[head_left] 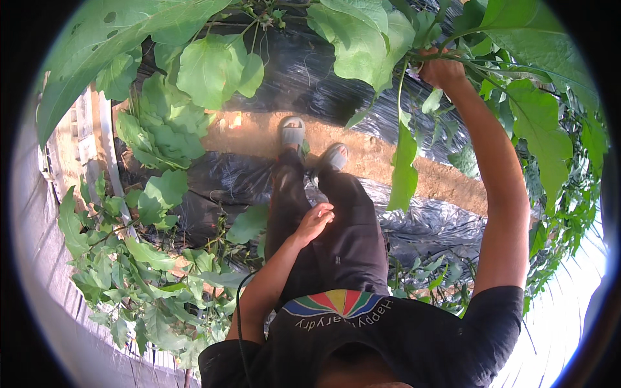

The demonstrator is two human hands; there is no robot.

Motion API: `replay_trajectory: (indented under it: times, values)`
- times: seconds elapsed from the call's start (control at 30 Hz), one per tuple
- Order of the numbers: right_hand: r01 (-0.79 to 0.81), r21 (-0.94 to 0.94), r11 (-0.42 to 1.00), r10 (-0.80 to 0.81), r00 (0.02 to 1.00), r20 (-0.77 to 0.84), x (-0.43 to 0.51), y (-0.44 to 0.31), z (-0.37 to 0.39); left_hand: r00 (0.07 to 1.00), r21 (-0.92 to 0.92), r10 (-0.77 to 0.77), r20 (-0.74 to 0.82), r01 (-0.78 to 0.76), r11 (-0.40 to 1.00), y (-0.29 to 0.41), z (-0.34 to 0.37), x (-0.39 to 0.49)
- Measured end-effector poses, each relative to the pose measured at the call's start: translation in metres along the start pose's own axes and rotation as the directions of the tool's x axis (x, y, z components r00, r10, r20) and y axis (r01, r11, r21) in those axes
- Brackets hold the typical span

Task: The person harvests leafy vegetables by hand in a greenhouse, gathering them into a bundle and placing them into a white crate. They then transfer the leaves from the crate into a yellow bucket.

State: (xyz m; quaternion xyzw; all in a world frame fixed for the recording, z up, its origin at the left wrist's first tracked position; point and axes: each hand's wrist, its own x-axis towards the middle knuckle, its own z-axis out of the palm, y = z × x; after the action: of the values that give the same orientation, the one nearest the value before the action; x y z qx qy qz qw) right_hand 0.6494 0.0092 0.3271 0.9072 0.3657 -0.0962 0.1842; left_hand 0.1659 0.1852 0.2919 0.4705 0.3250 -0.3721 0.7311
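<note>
My left hand is in front of my dark trousers, its fingers loosely bent and apart, with nothing seen in it. At the upper right, my right hand reaches in among broad-leaved plants that look like eggplants. Its fingers are curled around a green plant stem at a leafy joint; leaves and stalks partly hide the fingertips. A small pale purple flower shows just left of that hand. A long leaf hangs below the stem, left of my right forearm.
Black plastic mulch film covers the beds on both sides of a bare soil path, where my sandalled feet stand. More leafy plants grow at the lower left and right. A stack of large leaves lies beside the path.
</note>
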Motion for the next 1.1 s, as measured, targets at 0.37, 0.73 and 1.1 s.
replay_trajectory:
  times: [0.37,0.73,1.1]
  values:
    - [-0.002,0.058,0.998,0.005,0.999,-0.044,-0.004,0.001,0.004,1.0,-0.04,0.01,0.012,-0.01,0.999,-0.042,0.02,0.006]
    - [-0.198,0.155,0.968,0.195,0.98,0.038,0.003,-0.01,-0.015,0.993,-0.126,0.017,-0.119,-0.032,0.991,-0.051,0.001,-0.006]
    - [-0.209,0.549,0.809,0.478,0.778,-0.408,-0.024,-0.032,0.046,0.981,-0.301,-0.071,-0.18,0.014,0.954,-0.037,-0.021,-0.009]
